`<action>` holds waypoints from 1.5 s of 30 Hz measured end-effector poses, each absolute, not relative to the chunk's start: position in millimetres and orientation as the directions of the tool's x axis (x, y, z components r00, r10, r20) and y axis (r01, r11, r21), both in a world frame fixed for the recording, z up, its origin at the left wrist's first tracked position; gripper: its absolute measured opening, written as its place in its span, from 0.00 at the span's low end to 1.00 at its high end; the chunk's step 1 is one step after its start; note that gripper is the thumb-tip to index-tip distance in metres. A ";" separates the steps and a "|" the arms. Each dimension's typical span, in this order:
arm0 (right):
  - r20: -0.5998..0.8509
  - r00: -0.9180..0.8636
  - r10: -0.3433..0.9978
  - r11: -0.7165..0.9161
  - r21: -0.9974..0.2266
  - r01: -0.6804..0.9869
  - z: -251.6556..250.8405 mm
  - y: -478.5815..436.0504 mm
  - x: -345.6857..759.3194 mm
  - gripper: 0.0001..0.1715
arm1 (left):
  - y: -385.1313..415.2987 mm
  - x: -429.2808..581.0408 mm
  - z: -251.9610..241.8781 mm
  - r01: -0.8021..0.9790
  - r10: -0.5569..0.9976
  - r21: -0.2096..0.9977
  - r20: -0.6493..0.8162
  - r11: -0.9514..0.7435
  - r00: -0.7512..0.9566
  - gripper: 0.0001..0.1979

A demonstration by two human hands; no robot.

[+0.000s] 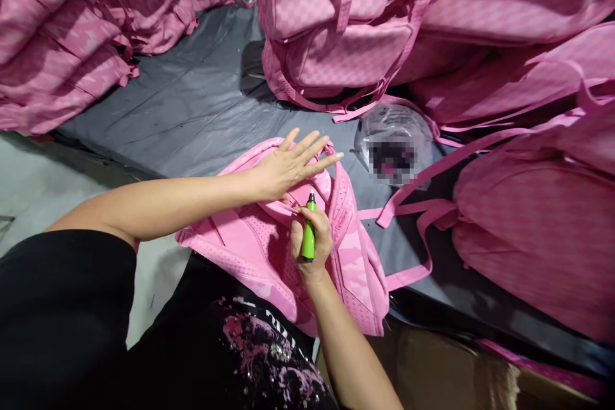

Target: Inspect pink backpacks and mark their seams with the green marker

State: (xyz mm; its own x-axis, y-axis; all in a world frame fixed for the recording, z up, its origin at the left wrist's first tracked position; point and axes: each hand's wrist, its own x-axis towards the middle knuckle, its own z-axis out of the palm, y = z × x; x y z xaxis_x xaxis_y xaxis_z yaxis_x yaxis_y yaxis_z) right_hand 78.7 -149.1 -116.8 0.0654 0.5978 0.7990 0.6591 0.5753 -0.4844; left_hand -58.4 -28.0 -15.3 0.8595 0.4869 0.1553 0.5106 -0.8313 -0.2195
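A pink backpack [240,230] with camouflage patches and dotted mesh lies at the table's front edge, against my body. My left hand [293,166] rests over its upper part with the fingers stretched and spread, holding nothing. In my right hand [314,237] is a bright green pen-shaped tool [310,230] with a black collar and a short pale tip pointing away from me. I cannot tell its exact kind. That hand is closed round the tool just below my left hand, over the backpack. Part of the backpack is hidden under my hands and forearms.
Stacked pink backpacks [62,45] stand at the far left. Checkered pink backpacks [331,0] fill the back, and another pink backpack [533,218] lies at the right with loose straps. A clear plastic bag [396,118] with blurred contents sits on the grey table cover [192,102].
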 end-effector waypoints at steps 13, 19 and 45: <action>0.736 0.140 0.662 0.241 -0.386 0.891 -81.6 -123.0 111.9 0.34 | -28.7 -52.9 -14.3 0.536 0.512 -0.194 0.162 -0.821 0.843 0.45; 0.403 0.068 0.913 0.042 -0.258 0.965 -70.9 -83.5 99.3 0.52 | -25.7 -44.8 -16.7 0.604 0.588 -0.166 0.137 -0.780 0.797 0.51; 0.175 0.053 0.983 0.003 -0.307 0.952 -55.2 -89.1 102.2 0.54 | -21.6 -42.6 2.6 0.651 0.677 -0.226 -0.057 -0.725 0.734 0.48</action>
State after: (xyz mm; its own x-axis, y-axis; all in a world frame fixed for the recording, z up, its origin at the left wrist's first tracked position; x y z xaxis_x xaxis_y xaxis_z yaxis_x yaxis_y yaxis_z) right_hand 102.2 -89.1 -55.2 0.0527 0.9832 0.1745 0.9517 0.0035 -0.3070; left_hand -42.6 -21.6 2.6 0.7340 0.6767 -0.0565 0.6507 -0.7248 -0.2264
